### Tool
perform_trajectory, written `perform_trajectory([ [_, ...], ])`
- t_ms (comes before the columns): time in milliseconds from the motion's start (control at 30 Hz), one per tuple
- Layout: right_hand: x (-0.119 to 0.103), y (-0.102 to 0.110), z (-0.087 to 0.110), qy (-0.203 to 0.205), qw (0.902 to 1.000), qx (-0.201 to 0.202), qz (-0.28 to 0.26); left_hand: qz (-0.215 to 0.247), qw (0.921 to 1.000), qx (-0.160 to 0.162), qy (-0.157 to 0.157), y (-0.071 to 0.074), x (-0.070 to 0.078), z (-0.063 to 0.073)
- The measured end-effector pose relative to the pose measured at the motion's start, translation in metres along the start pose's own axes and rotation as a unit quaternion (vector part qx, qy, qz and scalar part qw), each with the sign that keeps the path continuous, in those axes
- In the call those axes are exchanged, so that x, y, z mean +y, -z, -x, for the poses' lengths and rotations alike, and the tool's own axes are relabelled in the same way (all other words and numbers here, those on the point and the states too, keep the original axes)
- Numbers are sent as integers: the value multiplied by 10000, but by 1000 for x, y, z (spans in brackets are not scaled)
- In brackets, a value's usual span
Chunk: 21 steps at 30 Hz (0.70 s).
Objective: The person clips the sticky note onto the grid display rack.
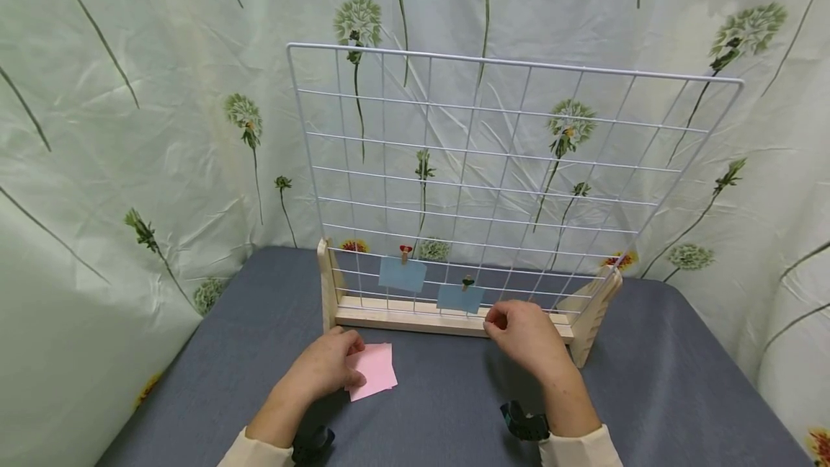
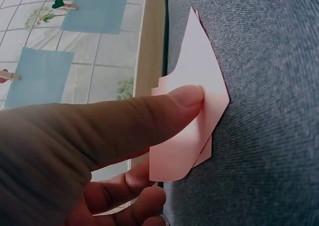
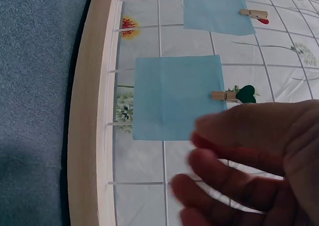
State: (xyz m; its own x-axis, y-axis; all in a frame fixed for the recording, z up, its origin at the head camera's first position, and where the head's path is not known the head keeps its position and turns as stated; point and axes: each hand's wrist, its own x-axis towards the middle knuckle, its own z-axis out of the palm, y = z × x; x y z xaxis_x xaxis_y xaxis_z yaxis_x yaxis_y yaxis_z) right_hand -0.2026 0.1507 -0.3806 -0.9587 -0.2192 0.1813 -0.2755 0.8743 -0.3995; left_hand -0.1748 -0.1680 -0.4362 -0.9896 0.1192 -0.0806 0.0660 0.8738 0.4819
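your left hand [image 1: 327, 362] pinches the pink papers [image 1: 375, 372]: thumb flat on the upper face, fingers underneath at the edge. the pink papers, more than one and slightly fanned, are located over the grey table [image 1: 655, 380], nearer its left edge than its right and just in front of the left half of the wooden base [image 1: 402, 318]. the left wrist view shows them bent under your thumb; whether they touch the table cannot be told.

your right hand [image 1: 525, 334] is in front of the base's right half, fingers loosely bent, holding nothing visible. in the right wrist view it overlaps a corner of the lower blue paper [image 1: 460, 298]; contact cannot be confirmed.

the base stands along the table's far edge, between its two far corners, and carries an upright white wire grid [image 1: 529, 65]. the lower blue paper hangs on the grid by a green-heart clip [image 1: 467, 282]. the upper blue paper [image 1: 402, 274], to its left and slightly higher, hangs by a red-heart clip [image 1: 405, 254]. behind the grid hangs a flower-printed curtain [image 1: 162, 164].
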Motion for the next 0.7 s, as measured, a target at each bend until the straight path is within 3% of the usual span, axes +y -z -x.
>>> perform_trajectory([
  [200,6,2,4,-65,9978,-661,87,136,9999,-76,-47,0,0,-1],
  [700,26,0,22,-395,9873,-1532,158,277,9988,-10,-393,-1,0,2],
])
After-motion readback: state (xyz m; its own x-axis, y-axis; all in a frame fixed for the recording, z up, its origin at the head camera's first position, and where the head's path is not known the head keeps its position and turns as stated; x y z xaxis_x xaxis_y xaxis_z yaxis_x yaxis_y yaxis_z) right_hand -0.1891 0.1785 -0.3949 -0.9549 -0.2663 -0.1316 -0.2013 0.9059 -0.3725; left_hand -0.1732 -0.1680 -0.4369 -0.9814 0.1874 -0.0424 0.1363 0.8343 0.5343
